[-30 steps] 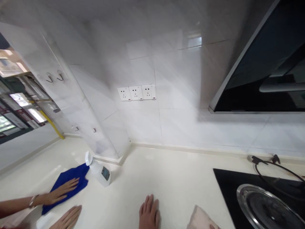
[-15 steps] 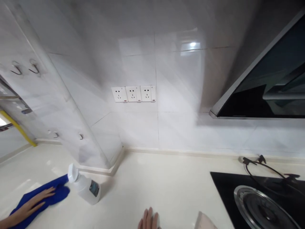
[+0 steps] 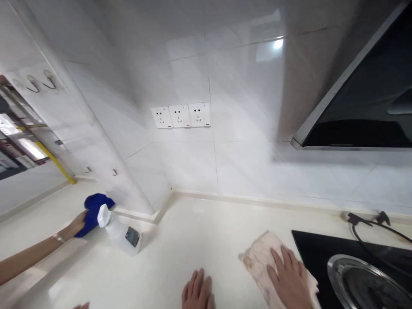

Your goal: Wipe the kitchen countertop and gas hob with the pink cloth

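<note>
My right hand [image 3: 288,277] presses a pale pink cloth [image 3: 257,257] against the cream countertop, beside the black cooktop. Its fingers are slightly bent over the fabric, and the cloth spreads out ahead of them and to both sides. At the bottom middle, my left hand [image 3: 195,292] rests palm down on the bare countertop [image 3: 180,240], fingers laid out, holding nothing. The frame's lower edge cuts off its wrist. Left of it stands a white spray bottle [image 3: 124,236] with a dark label, out of reach of both hands.
A co-worker's hand [image 3: 79,223] holds a blue cloth [image 3: 95,210] at left. Another person's fingertips [image 3: 82,306] show at the bottom edge. The cooktop [image 3: 313,253] with a round metal burner plate [image 3: 337,274] lies right, below a range hood [image 3: 360,107]. Wall sockets [image 3: 180,116] sit behind.
My right hand has come into view, and the pink cloth has moved forward. My left hand shows a little more. The co-worker's hand and blue cloth have gone farther back along the counter.
</note>
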Demonstrator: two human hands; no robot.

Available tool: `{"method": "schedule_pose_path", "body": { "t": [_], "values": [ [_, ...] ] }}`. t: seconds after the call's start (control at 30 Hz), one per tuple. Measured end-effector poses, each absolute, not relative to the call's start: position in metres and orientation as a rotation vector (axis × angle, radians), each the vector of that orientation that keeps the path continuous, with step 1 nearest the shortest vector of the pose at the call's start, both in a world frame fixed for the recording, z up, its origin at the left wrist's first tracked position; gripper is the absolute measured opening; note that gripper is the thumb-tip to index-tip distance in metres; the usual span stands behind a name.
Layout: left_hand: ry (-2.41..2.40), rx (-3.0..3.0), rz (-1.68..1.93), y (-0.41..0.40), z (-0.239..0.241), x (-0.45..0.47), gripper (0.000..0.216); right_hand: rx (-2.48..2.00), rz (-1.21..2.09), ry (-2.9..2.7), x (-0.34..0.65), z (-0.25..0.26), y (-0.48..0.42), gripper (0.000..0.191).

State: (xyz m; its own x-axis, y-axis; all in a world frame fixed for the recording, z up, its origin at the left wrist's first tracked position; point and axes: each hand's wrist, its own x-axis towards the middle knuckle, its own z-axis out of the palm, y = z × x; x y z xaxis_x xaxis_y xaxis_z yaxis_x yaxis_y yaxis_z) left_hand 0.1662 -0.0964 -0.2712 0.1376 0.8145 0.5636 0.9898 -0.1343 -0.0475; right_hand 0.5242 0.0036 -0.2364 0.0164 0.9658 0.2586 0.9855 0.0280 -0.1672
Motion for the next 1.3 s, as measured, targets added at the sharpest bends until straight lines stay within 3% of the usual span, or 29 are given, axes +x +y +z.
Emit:
{"method": "schedule_pose_path", "body": {
  "t": [0.17, 0.33, 0.5, 0.77, 0.97, 1.17, 1.3],
  "values": [
    [-1.622, -2.02, -0.52, -0.098, -0.255, 0.162, 0.043, -2.129, 0.344, -2.245, 0.451, -0.19, 0.068, 0.069],
    [-1.577, -2.024, -0.538, -0.098, -0.247, 0.163, 0.04, -1.657, 0.469, -2.489, 0.367, -0.186, 0.059, 0.073],
    [-1.656, -2.08, -0.613, -0.098, -0.255, 0.159, 0.025, -1.163, 0.481, -2.588, 0.337, -0.201, -0.001, 0.062],
    [-1.643, -2.054, -0.578, -0.101, -0.242, 0.163, 0.048, -1.156, 0.708, -2.596, 0.367, -0.194, -0.001, 0.057],
    [-1.748, -2.059, -0.638, -0.104, -0.246, 0.167, 0.02, -1.44, 0.546, -2.532, 0.413, -0.191, 0.055, 0.057],
    [-1.817, -2.071, -0.685, -0.108, -0.233, 0.175, 0.017, -1.829, 0.129, -2.319, 0.508, -0.219, 0.085, 0.058],
    [-1.854, -2.072, -0.718, -0.109, -0.226, 0.178, 0.018, -1.833, -0.077, -2.181, 0.546, -0.244, 0.065, 0.062]
  ]
}}
